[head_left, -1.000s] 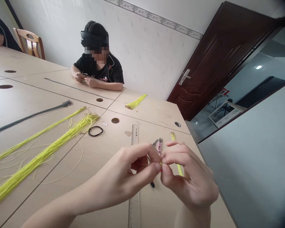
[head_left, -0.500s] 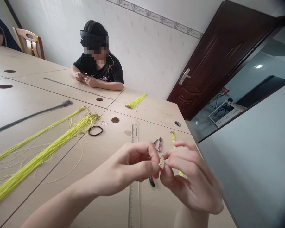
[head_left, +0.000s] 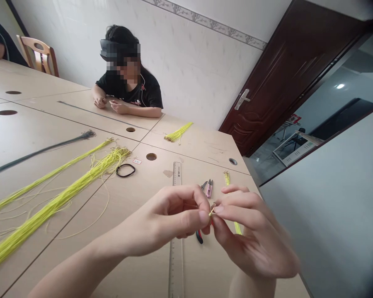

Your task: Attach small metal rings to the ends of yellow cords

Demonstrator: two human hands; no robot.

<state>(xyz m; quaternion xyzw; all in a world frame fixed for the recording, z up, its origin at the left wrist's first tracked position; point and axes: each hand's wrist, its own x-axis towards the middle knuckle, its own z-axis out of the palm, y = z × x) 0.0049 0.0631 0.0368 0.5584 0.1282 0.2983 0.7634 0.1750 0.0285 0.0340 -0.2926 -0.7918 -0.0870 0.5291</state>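
Observation:
My left hand (head_left: 174, 221) is closed in a pinch, with a small brownish fish hook (head_left: 213, 204) and a yellow knot at its fingertips. Thumb and index finger of my right hand (head_left: 251, 229) are pinched on the short yellow line (head_left: 213, 210) at that hook, the other fingers loosely bent. My fingertips hide most of the hook. Beneath my hands lie a ruler (head_left: 175, 265) and pliers with a red and black handle (head_left: 199, 236), partly covered. Just beyond are pink thread snips (head_left: 209, 188) and a thin yellow bundle (head_left: 226, 178).
Large yellow line bundles (head_left: 56, 203) with hooked ends lie at left, beside a dark grey bundle (head_left: 43, 150). A black band (head_left: 125, 170), a small label (head_left: 137, 162) and another yellow bundle (head_left: 178, 132) are farther off. Across the table (head_left: 202, 149) sits a person (head_left: 133, 89).
My right hand has shifted slightly right and its wrist has turned a little. The hook and knot have moved slightly between my fingertips. The person opposite has moved their hands.

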